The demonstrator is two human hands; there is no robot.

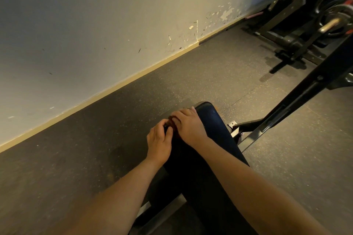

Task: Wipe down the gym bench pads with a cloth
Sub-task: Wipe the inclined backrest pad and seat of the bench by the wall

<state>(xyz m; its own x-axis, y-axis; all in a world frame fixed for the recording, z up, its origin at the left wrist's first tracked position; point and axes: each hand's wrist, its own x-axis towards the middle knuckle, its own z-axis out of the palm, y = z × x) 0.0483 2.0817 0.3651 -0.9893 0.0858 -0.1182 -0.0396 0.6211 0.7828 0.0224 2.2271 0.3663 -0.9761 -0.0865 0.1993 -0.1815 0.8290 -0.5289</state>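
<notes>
Both hands meet at the left edge of the long black padded bench pad (215, 126), near its far end. The left hand (159, 139) and right hand (188, 126) both grip a small dark-brown cloth (171, 122). Below is a speckled dark rubber floor (248, 63), behind it a chipped cream wall (95, 25), and black steel frames (298, 25) stand to the right.

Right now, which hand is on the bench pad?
The right hand, resting on the far end of the bench pad. The left hand is beside its edge. Both grip the cloth.

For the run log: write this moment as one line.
left hand: grips cloth | right hand: grips cloth, rests on bench pad | place: pad's far end, left edge
</notes>
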